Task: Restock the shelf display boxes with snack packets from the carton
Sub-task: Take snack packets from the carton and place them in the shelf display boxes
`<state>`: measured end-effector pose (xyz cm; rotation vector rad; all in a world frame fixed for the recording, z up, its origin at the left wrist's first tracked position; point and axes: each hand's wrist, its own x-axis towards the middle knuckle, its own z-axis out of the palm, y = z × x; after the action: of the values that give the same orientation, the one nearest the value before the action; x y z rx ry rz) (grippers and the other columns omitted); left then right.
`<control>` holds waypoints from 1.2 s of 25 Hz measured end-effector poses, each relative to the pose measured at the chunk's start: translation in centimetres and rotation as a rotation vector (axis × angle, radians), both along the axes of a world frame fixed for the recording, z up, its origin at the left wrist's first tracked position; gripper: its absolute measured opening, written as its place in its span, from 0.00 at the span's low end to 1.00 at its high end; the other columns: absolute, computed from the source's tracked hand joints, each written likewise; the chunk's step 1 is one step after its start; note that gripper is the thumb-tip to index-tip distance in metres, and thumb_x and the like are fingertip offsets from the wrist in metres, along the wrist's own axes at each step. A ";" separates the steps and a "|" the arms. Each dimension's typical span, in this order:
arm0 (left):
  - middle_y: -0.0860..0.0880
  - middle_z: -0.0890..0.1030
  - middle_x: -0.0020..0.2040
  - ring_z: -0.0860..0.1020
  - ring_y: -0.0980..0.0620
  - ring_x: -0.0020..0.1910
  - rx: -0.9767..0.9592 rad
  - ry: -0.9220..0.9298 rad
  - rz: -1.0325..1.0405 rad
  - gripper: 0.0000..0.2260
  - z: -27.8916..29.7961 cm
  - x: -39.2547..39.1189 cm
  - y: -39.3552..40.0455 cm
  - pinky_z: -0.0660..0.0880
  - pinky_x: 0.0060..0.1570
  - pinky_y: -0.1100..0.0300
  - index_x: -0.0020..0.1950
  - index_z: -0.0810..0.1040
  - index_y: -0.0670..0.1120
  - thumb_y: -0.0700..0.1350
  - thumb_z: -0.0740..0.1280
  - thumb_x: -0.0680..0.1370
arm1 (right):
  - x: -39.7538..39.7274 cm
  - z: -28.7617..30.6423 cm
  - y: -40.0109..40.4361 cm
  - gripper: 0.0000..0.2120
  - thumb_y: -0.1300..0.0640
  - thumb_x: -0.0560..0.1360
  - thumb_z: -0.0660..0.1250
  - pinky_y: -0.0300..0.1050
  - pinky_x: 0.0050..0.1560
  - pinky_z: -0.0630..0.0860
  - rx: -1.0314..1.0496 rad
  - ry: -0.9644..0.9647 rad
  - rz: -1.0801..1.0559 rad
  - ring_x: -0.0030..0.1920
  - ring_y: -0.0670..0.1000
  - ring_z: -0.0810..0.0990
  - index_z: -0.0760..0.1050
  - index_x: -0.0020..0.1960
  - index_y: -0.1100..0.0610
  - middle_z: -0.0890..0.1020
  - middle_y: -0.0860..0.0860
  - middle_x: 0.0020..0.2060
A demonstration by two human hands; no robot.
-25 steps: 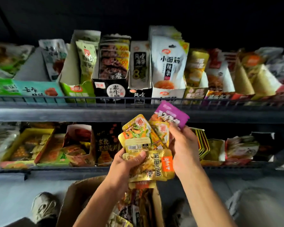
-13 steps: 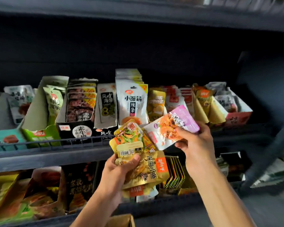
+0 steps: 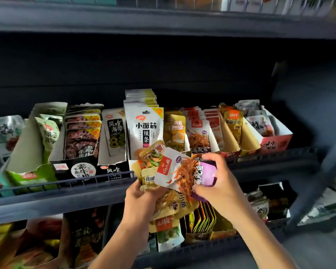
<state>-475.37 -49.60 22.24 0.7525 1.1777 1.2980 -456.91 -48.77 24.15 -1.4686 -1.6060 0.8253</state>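
Dim, shadowed shelving; soft blur, bowed edges.

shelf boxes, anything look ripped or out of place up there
Yes. The green display box at the left has a torn, ragged front edge and holds only a packet or two. Beside it, the black box also has torn cardboard edges. No packets look spilled.

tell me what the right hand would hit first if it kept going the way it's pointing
Probably the stack of packets gripped in the left hand; the right hand points left, holding the purple-and-white packet. Depth is unclear.
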 end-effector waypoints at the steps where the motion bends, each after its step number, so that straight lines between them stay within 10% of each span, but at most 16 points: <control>1: 0.42 0.86 0.44 0.85 0.39 0.43 0.007 0.017 -0.002 0.13 0.2 0.2 0.1 0.80 0.50 0.35 0.55 0.80 0.44 0.35 0.73 0.72 | -0.1 0.0 0.1 0.30 0.60 0.70 0.77 0.33 0.41 0.78 0.059 -0.089 0.041 0.45 0.38 0.82 0.67 0.63 0.41 0.82 0.42 0.48; 5: 0.41 0.86 0.44 0.85 0.38 0.42 0.048 0.061 -0.059 0.11 1.3 0.8 0.7 0.81 0.47 0.37 0.55 0.80 0.45 0.35 0.72 0.74 | -0.9 -0.4 0.8 0.16 0.48 0.67 0.79 0.32 0.47 0.70 0.258 -0.178 -0.008 0.50 0.34 0.75 0.75 0.48 0.47 0.77 0.37 0.46; 10: 0.43 0.86 0.42 0.86 0.41 0.40 0.078 0.163 -0.104 0.11 1.7 0.8 1.2 0.82 0.45 0.45 0.54 0.81 0.42 0.33 0.72 0.74 | -0.3 -0.4 1.6 0.33 0.40 0.65 0.77 0.45 0.59 0.71 0.290 -0.398 -0.010 0.57 0.43 0.75 0.66 0.65 0.39 0.77 0.38 0.55; 14: 0.42 0.86 0.42 0.85 0.40 0.40 0.061 0.188 -0.155 0.10 1.6 0.3 1.2 0.82 0.46 0.43 0.53 0.81 0.41 0.34 0.73 0.73 | -1.7 -0.7 1.7 0.19 0.38 0.71 0.65 0.53 0.72 0.63 0.420 -0.542 0.093 0.71 0.45 0.66 0.74 0.55 0.49 0.70 0.42 0.70; 21: 0.42 0.86 0.46 0.85 0.39 0.44 0.045 0.134 -0.206 0.16 1.5 -0.4 1.3 0.81 0.49 0.40 0.56 0.80 0.41 0.36 0.76 0.70 | -2.0 0.9 2.4 0.22 0.40 0.67 0.76 0.41 0.41 0.80 0.070 0.024 -0.050 0.42 0.39 0.82 0.70 0.55 0.40 0.83 0.40 0.43; 26: 0.41 0.86 0.49 0.85 0.39 0.47 0.069 -0.011 -0.166 0.22 1.8 -1.5 1.5 0.80 0.51 0.42 0.59 0.77 0.41 0.37 0.75 0.67 | 2.2 3.3 8.1 0.06 0.57 0.78 0.69 0.32 0.25 0.71 0.241 0.527 -0.459 0.32 0.42 0.79 0.76 0.51 0.58 0.84 0.54 0.45; 30: 0.41 0.86 0.48 0.86 0.40 0.45 0.077 -0.062 -0.132 0.22 1.9 -1.9 1.9 0.81 0.47 0.43 0.59 0.77 0.41 0.37 0.75 0.66 | 3.2 3.4 13.7 0.06 0.61 0.77 0.70 0.39 0.34 0.77 0.204 0.143 -0.426 0.38 0.43 0.80 0.78 0.54 0.59 0.84 0.52 0.47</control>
<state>-477.28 -47.70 24.17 0.8258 1.0166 1.2533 -453.71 -35.05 27.50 -1.4932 -1.1740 0.4944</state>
